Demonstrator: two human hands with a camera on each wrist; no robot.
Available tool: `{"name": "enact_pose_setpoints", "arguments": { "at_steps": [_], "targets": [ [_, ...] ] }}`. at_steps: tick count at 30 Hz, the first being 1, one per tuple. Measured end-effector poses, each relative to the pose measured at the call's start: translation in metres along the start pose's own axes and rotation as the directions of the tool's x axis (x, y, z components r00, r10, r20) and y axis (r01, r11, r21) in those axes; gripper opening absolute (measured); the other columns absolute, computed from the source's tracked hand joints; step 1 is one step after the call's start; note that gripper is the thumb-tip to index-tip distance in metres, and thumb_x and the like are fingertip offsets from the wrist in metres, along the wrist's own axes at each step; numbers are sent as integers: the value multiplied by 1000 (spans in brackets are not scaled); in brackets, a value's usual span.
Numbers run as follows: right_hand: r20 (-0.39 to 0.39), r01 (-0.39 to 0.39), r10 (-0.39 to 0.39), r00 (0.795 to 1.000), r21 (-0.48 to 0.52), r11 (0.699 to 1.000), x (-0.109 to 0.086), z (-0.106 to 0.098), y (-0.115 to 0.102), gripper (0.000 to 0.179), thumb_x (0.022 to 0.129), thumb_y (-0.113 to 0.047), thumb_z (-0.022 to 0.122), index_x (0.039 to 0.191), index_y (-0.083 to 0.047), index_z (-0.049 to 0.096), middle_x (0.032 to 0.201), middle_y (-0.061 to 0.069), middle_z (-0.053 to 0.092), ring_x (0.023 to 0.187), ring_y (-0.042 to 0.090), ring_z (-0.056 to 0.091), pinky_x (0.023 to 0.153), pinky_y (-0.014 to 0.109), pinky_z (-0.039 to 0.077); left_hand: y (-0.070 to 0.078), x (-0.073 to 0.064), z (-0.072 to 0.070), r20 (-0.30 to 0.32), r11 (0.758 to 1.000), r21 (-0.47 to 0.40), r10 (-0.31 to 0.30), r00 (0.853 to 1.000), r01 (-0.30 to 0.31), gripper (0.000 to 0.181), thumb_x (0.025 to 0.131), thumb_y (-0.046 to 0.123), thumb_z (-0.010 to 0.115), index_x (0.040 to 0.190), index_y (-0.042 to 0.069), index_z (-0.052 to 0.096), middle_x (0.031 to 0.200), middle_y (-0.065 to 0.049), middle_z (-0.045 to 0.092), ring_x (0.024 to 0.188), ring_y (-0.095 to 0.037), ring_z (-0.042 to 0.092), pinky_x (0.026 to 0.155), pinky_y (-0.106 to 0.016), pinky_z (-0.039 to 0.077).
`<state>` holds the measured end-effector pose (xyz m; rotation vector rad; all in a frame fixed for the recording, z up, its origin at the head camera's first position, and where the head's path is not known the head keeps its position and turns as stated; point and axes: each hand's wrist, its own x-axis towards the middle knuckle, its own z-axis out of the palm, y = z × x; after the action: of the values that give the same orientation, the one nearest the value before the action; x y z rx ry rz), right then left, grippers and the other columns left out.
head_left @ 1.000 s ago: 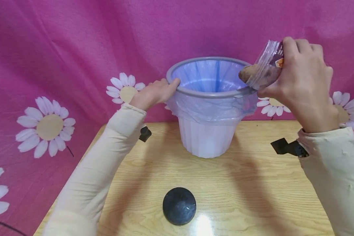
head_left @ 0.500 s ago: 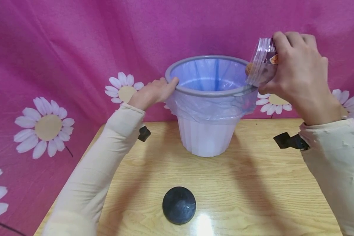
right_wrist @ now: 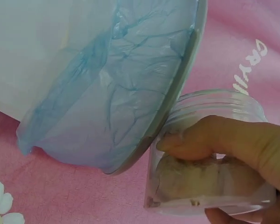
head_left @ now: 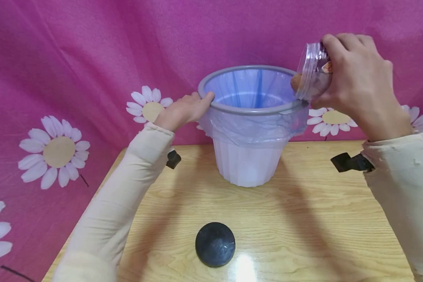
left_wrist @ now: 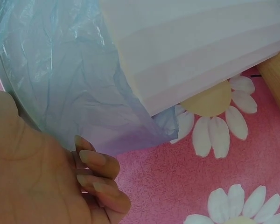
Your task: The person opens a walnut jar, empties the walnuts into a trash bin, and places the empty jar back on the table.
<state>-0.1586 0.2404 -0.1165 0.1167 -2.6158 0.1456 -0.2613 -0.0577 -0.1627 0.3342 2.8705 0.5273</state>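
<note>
In the head view my left hand [head_left: 184,111] holds the grey rim of a white waste bin [head_left: 247,162], lined with a pale blue bag [head_left: 246,127]. The left wrist view shows that hand's fingers [left_wrist: 100,161] curled beside the bag. My right hand [head_left: 362,84] grips a clear plastic jar [head_left: 311,84] on its side, against the rim's right edge, its mouth facing the bin's inside. A brown, rounded lump [head_left: 296,82] shows at the mouth. More brown contents [right_wrist: 191,179] show through the jar wall in the right wrist view; their kind is unclear.
A round black lid [head_left: 215,244] lies near the front of the wooden table [head_left: 183,207]. Behind and to the left hangs a pink cloth [head_left: 126,47] with white flowers. Black camera mounts [head_left: 350,162] stick out at the wrists.
My right hand has moved slightly up and left with the jar, which has turned more level. The brown lump sticks out less than a second ago. The left hand stays put on the rim.
</note>
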Motion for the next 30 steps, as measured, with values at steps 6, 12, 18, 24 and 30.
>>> {"name": "enact_pose_setpoints", "arguments": {
  "at_steps": [6,12,18,24,30],
  "targets": [
    [14,4,-4,1000,-21,1000,3,-1,4,111,53,-19,89,146,-7,31,148,22,33,139,43,22,82,79,32,0,1,-1,-2,1000,11,-3,1000,3,79,94,55,16,147,-3,26,144,-18,39,126,-29,42,105,-41,33],
    [7,-6,6,1000,-19,1000,2,2,5,111,53,-17,90,146,-7,31,148,22,32,139,43,22,81,79,32,-3,0,-1,5,1000,-5,-9,1000,9,79,93,55,16,147,-2,26,144,-17,40,124,-27,42,104,-40,34],
    [-16,-4,4,1000,-2,1000,3,5,6,111,52,-18,90,146,-6,32,146,23,35,137,44,25,80,79,33,-5,0,-2,13,1000,2,-19,1000,19,81,94,57,13,150,-1,20,151,-16,33,135,-29,35,109,-41,31],
    [-8,0,0,1000,-3,1000,4,6,5,110,53,-16,89,146,-7,32,148,23,32,138,44,23,83,79,32,-6,1,-2,8,1000,10,-20,1000,20,82,94,56,13,150,-2,19,152,-18,31,138,-30,32,110,-41,29],
    [-5,-6,6,1000,-9,1000,3,6,5,111,54,-17,89,147,-7,29,149,23,31,138,44,22,85,79,31,-7,2,-2,4,1000,9,-13,1000,13,82,94,56,13,149,-3,21,150,-18,33,136,-30,34,110,-41,30]
  ]
}}
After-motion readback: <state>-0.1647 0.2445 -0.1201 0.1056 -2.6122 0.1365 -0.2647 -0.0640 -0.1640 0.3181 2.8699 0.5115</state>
